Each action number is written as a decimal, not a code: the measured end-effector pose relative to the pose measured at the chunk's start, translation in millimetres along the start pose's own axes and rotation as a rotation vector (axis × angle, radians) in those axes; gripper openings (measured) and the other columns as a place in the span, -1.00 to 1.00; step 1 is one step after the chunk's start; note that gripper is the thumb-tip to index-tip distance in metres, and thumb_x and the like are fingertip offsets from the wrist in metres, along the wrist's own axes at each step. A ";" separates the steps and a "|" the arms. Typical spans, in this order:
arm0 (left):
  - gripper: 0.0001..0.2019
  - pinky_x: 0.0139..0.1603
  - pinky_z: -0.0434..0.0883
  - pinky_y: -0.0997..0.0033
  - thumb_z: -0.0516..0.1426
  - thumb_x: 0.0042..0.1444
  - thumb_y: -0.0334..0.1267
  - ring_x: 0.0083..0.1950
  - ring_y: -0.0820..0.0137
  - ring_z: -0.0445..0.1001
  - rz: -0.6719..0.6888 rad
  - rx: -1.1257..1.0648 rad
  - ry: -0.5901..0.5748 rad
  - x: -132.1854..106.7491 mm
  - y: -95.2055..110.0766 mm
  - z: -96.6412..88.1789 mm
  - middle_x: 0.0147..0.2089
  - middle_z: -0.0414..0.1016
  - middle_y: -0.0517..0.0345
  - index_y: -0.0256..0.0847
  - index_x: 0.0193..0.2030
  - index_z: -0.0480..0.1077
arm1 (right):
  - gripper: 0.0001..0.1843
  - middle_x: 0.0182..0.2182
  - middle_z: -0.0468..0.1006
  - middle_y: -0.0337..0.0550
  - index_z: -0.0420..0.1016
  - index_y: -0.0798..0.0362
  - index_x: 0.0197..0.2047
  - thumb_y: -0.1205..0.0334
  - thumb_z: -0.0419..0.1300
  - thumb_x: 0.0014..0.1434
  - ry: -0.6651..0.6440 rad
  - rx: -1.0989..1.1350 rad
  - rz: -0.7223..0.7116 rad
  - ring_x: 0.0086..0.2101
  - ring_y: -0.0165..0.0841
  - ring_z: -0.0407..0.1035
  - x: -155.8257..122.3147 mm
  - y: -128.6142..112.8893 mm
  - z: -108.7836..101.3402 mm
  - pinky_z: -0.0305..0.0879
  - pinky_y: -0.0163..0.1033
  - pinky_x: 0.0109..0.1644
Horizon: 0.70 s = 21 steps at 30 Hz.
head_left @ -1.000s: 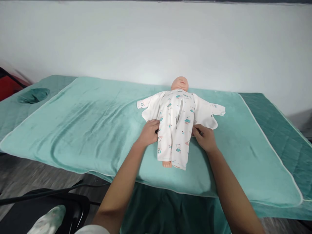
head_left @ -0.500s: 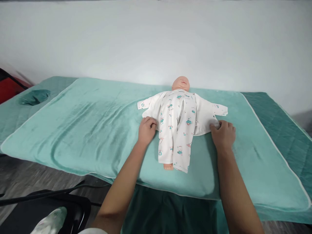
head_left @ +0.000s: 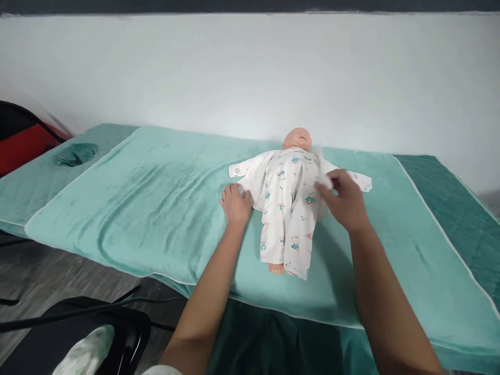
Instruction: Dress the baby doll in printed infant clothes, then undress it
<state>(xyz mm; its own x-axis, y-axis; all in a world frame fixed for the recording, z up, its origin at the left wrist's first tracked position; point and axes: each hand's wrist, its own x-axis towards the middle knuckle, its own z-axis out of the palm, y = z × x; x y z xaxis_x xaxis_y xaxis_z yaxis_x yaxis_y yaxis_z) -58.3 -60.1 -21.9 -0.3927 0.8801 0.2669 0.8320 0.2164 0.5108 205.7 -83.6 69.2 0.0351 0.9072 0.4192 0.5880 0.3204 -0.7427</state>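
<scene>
- One doll (head_left: 297, 138) lies face-up on one green blanket (head_left: 140, 213), head toward the wall (head_left: 195, 73), dressed in one white printed outfit (head_left: 289, 219).
- On my feed the right hand (head_left: 346, 200) pinches a raised, blurred white flap (head_left: 326, 169) at the outfit's right side.
- The left hand (head_left: 236, 205) rests at the outfit's opposite edge; from here I can't tell whether its fingers grip cloth.
- To handle this well, I'd keep the pinch near the flap's edge, move it smoothly, and let the left hand steady the far side so that the doll doesn't roll or the cloth bunch.
- I count two hands, two sleeves spread wide, two printed legs, one bare foot (head_left: 276, 269) showing, one black seat (head_left: 29, 344) and one patterned cloth (head_left: 86, 350) on it.
</scene>
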 end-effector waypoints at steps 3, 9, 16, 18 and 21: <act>-0.59 0.20 0.31 -0.04 0.13 0.21 -0.13 0.25 -0.01 0.32 -0.036 0.016 0.013 2.2 -1.7 1.0 0.23 0.36 -0.17 -0.26 0.16 0.33 | -0.89 -0.35 0.49 -0.25 0.39 -0.02 -0.30 0.15 0.22 0.21 -0.442 -0.107 -0.120 -0.34 -0.35 0.33 -6.1 -26.1 0.1 0.22 -0.23 -0.26; -0.61 0.21 0.30 -0.12 0.17 0.18 -0.04 0.24 -0.05 0.31 -0.091 0.011 0.017 10.8 -5.6 4.3 0.19 0.39 -0.19 -0.25 0.04 0.39 | -0.82 -0.32 0.52 -0.20 0.43 -0.01 -0.25 0.08 0.16 0.32 -0.227 -0.032 -0.059 -0.31 -0.32 0.38 -17.7 -8.0 -4.6 0.27 -0.22 -0.23; -0.86 0.10 0.37 0.10 0.11 0.22 -0.16 0.01 0.16 0.43 -0.061 -0.369 0.011 21.6 -16.6 4.9 -0.11 0.49 0.00 -0.17 -0.27 0.34 | -0.77 -0.22 0.47 -0.08 0.38 0.00 -0.13 0.02 0.20 0.32 -0.238 -0.355 -0.239 -0.21 -0.21 0.38 -33.7 6.3 7.2 0.30 -0.15 -0.19; -0.86 -0.03 0.41 0.27 0.09 0.25 -0.15 -0.13 0.30 0.45 -0.015 -0.673 -0.006 19.3 -10.7 -0.8 -0.21 0.48 0.12 -0.15 -0.25 0.31 | -0.86 -0.24 0.48 -0.08 0.37 -0.01 -0.15 0.11 0.11 0.37 -0.264 -0.396 -0.306 -0.21 -0.20 0.38 -33.9 4.5 11.2 0.29 -0.15 -0.19; -0.84 -0.11 0.43 0.37 0.08 0.29 -0.11 -0.17 0.38 0.48 0.138 -0.930 -0.033 5.2 9.7 -17.4 -0.21 0.49 0.18 -0.13 -0.22 0.29 | -0.89 -0.29 0.46 -0.11 0.34 -0.01 -0.21 0.24 0.04 0.38 -0.262 -0.335 -0.360 -0.30 -0.27 0.37 -31.7 -2.5 14.2 0.26 -0.19 -0.25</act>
<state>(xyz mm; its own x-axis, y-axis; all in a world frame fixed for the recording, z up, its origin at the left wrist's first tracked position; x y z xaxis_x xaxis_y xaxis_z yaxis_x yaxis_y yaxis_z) -59.0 -60.7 -1.4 -0.2909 0.8876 0.3573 0.2176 -0.3022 0.9281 191.6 -109.2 50.3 -0.3924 0.8077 0.4401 0.7519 0.5573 -0.3523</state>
